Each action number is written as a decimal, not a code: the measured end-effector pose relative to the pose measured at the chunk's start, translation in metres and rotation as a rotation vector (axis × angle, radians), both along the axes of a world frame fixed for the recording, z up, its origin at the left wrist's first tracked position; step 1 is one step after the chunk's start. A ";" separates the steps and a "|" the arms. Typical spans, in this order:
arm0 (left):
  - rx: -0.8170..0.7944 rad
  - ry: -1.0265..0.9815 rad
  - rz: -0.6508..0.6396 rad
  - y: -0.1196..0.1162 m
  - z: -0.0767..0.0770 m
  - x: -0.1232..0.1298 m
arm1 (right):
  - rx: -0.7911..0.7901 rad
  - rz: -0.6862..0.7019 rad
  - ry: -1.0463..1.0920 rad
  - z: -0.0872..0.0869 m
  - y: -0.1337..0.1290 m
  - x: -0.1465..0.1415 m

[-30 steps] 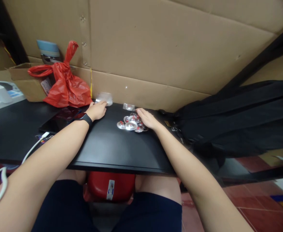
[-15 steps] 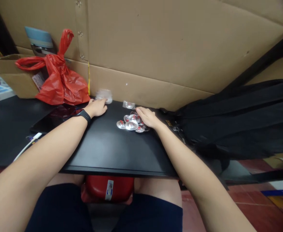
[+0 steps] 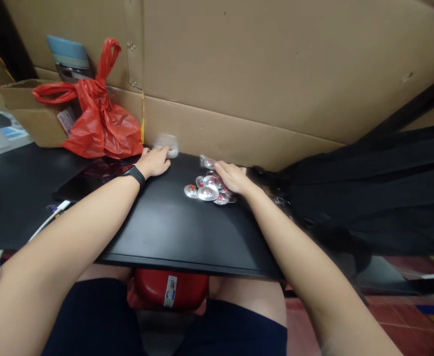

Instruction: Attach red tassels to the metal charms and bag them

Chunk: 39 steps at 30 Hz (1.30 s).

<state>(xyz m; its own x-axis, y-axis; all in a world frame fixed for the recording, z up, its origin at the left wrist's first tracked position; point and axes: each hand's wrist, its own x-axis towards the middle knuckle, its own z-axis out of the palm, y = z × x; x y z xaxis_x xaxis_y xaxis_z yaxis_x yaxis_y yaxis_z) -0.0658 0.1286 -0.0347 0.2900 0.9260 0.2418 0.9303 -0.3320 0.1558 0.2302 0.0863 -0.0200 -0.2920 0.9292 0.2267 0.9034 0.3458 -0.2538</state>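
At the back of the black table (image 3: 165,217), my left hand (image 3: 155,160) reaches with fingers stretched over a small stack of clear plastic packets (image 3: 166,140). Its fingertips touch the packets; I see no firm grip. A heap of shiny silver domed discs with red bits (image 3: 208,193) lies at the middle of the table. My right hand (image 3: 232,177) rests along the right side of this heap, fingers extended and flat. Near its fingertips lies a disc in a clear packet (image 3: 207,162). The underside of the right hand is hidden.
A knotted red plastic bag (image 3: 104,123), a cardboard box (image 3: 35,118) and a blue-lidded bottle (image 3: 68,54) stand at the back left. A dark tablet (image 3: 87,180) and a white cable (image 3: 48,220) lie nearer. Black cloth (image 3: 368,183) hangs at the right. A cardboard wall (image 3: 257,74) bounds the back.
The whole view has shifted slightly, moving the scene rightward. My right fingertips now lie closer to the packaged disc. My left hand stays at the clear packets.
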 end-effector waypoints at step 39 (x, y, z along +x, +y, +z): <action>0.035 0.046 -0.007 0.010 0.005 -0.001 | 0.027 -0.130 -0.027 0.001 0.002 0.064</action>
<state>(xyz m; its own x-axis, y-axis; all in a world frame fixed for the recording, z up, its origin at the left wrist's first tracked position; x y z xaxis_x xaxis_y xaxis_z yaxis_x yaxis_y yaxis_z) -0.0665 0.1387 -0.0297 0.3081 0.9151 0.2601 0.9338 -0.3432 0.1011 0.2945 0.0883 -0.0190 -0.1760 0.9532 0.2458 0.9474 0.2318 -0.2206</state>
